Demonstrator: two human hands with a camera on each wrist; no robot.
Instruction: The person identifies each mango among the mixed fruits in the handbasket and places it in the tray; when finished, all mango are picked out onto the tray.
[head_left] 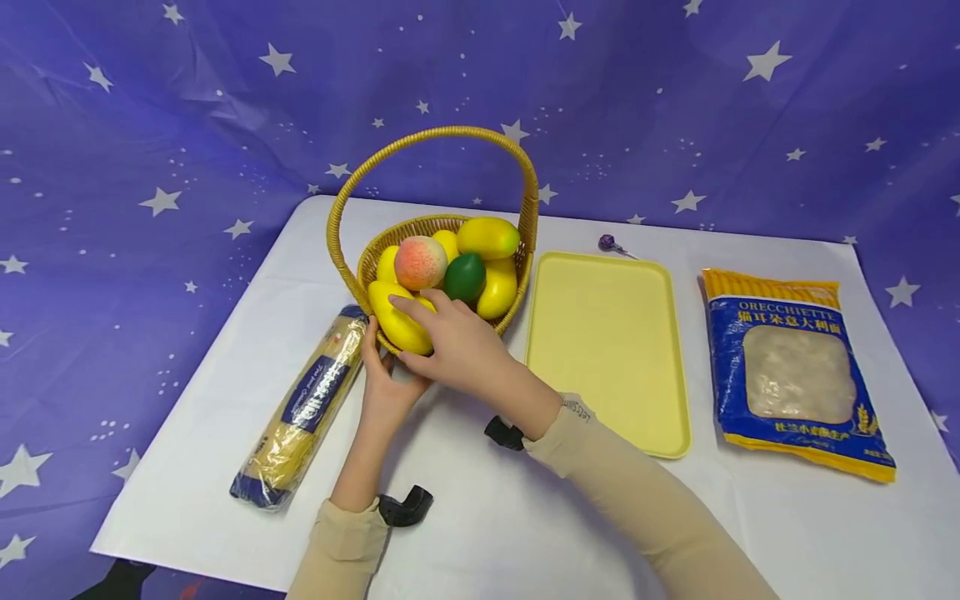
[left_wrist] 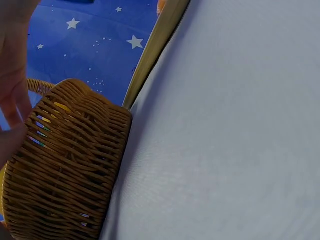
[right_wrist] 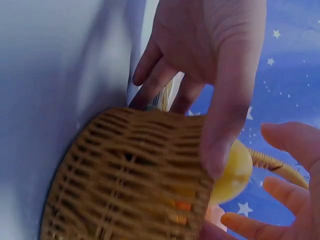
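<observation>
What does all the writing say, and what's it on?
"ORECCHIETTE": on the blue and yellow bag.
"猫耳朵意大利面": on that bag, under the first word.
"杜兰小麦": at the start of the line below the bag's window; the rest is blurred.
"Lets": on the right sleeve; the letters after it aren't clear.
Long noodle packet: its label is too small and blurred to read.

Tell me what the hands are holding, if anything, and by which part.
The left hand holds the basket by its near-left wall. The right hand is spread over a yellow fruit; no grip shows.
</observation>
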